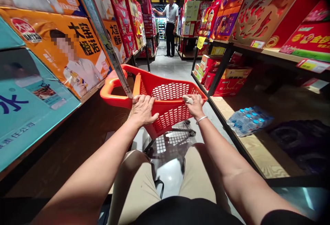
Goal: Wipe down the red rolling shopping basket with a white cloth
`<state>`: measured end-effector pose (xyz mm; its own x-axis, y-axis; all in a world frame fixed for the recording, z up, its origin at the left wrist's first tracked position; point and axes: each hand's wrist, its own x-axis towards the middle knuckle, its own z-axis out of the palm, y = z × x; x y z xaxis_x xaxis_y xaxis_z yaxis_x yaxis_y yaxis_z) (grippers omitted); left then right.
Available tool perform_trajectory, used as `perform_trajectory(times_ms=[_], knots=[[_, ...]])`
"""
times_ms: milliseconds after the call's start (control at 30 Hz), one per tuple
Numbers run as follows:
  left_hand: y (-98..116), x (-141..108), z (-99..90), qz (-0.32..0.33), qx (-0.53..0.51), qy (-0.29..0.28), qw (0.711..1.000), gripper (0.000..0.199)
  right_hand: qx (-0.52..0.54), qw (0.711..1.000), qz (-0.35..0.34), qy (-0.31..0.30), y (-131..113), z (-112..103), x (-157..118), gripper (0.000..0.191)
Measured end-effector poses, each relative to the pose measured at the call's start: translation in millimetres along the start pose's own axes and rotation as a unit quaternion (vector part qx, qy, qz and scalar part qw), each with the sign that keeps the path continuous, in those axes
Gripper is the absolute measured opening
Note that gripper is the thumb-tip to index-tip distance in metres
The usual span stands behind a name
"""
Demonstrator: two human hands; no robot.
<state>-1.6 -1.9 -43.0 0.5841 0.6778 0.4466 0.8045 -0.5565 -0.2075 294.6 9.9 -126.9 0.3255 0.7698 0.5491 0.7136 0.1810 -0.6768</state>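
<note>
A red plastic shopping cart (170,106) with perforated sides stands crosswise in the aisle in front of my knees, its handle end to the left. On its near rim rests my left hand (143,110), fingers curled over the edge and the thumb lying along the side. Farther right, near the cart's other end, my right hand (194,104) grips the same rim and has a small pale crumpled thing at its fingers. The wrist behind it wears a bracelet (201,120). Nothing shows inside the cart's basket.
Orange cartons (56,49) and blue cartons (33,104) line the left shelf close to the cart. At right, a shelf (257,149) holds bottled water (249,120) below red gift boxes (309,43). A person (171,20) stands down the aisle, one arm towards a shelf.
</note>
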Motion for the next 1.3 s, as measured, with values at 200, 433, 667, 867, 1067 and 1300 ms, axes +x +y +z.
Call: perform_trajectory(times_ms=[200,433,667,867,1067,1300], knots=[[-10,9,3.0,-0.009,-0.013,-0.019,1.0,0.05,0.036,0.974,-0.208,-0.085,-85,65,-47,0.049],[-22,13,6.1,-0.008,-0.001,-0.036,0.999,0.057,-0.068,0.963,-0.189,-0.179,-22,126,-120,0.034],[-36,19,11.0,-0.011,-0.002,-0.053,0.999,0.06,-0.069,0.977,-0.194,-0.063,-14,102,-93,0.036],[-38,18,11.8,-0.011,-0.005,-0.051,0.999,0.058,-0.087,0.977,-0.194,0.029,-23,74,-39,0.029],[-38,18,11.7,-0.014,-0.003,-0.058,0.998,0.06,-0.125,0.977,-0.154,-0.084,18,94,-88,0.033],[-40,17,8.9,-0.01,0.01,-0.059,0.998,0.058,-0.091,0.983,-0.159,-0.004,13,49,-46,0.039]])
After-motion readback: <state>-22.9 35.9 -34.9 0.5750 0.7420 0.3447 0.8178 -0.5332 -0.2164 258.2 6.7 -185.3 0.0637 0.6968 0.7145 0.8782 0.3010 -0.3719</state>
